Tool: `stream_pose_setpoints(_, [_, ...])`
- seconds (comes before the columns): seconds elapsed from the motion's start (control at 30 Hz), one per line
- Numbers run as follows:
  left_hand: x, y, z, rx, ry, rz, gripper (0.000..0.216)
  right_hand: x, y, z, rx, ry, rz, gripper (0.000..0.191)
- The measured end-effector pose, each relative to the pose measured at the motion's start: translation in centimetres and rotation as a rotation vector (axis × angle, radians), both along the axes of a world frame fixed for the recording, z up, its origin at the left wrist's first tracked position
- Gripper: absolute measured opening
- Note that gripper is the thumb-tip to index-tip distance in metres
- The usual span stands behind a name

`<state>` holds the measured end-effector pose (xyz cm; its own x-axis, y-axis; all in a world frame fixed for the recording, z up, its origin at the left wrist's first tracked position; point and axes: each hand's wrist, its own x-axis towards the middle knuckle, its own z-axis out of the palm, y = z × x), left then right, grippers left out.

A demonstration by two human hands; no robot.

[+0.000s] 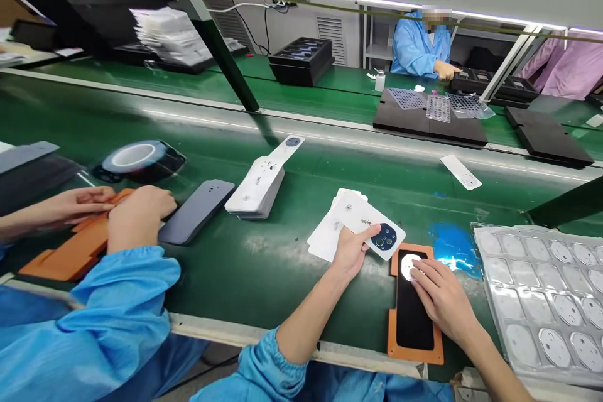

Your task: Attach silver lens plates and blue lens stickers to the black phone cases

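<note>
My left hand pinches a white phone back panel with a dark round camera area at its right end, and the thumb lies near that area. Beneath it are more white panels on the green bench. An orange fixture with a black inset stands just to the right. My right hand reaches over the fixture, fingertips together on a white round piece at the inset's upper end. Whether that piece is lifted or lies flat, I cannot tell.
A clear tray of round pieces lies at right, blue film beside the fixture. A panel stack, a grey panel stack and a tape roll are leftward. A co-worker's hands hold another orange fixture.
</note>
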<state>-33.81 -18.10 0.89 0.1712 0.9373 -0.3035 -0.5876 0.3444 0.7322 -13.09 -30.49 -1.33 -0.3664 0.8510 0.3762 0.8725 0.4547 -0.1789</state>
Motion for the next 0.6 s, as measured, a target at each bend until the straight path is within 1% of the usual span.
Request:
stream_pose_setpoints(0.07, [0.2,-0.1,-0.1,0.021,0.019,-0.022,0.048,0.1,0.3,0.6,0.004,0.049,0.024,0.019])
stream_pose_setpoints(0.13, [0.6,-0.5,-0.1,0.058,0.091,-0.021,0.042,-0.1,0.5,1.4,0.019,0.156,0.014,0.017])
stream_pose_setpoints(0.23, [1.6,-1.9,-0.2,0.154,0.211,-0.031,0.037,-1.4,0.9,2.9,0.059,0.362,-0.099,0.017])
stream_pose_setpoints(0.33, [2.5,-3.7,-0.3,0.287,0.293,-0.115,0.043,-3.4,1.8,3.9,0.155,0.448,-0.246,0.015])
stream_pose_setpoints(0.4, [2.8,-4.9,-0.6,0.38,0.347,-0.151,0.049,-4.4,2.6,4.2,0.221,0.471,-0.312,0.012])
stream_pose_setpoints(0.47, [2.9,-5.6,-0.9,0.451,0.38,-0.151,0.05,-4.9,3.2,4.2,0.251,0.501,-0.34,0.011])
stream_pose_setpoints(0.6, [2.7,-5.9,-1.6,0.5,0.385,-0.158,0.047,-5.0,3.4,4.0,0.259,0.539,-0.35,0.013])
